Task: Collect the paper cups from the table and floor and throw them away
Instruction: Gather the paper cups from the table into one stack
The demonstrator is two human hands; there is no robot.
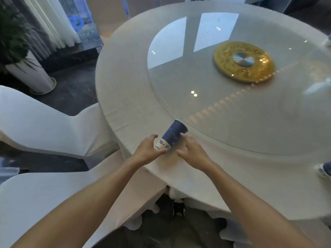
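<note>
Near the desk [125, 97] edge, a tilted blue paper cup [173, 134] sits between both hands: left hand [149, 151] grasping its base, right hand [192, 152] released, fingertips touching its side.

I count two paper cups, one blue [174, 136] and one at the right edge [325, 170], two covered chairs [44, 122], one table [125, 104].

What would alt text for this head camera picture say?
Two bare hands meet around a blue paper cup tilted over a round white-clothed table: the left hand grips its base, the right hand touches its side. White-covered chairs stand alongside.
</note>
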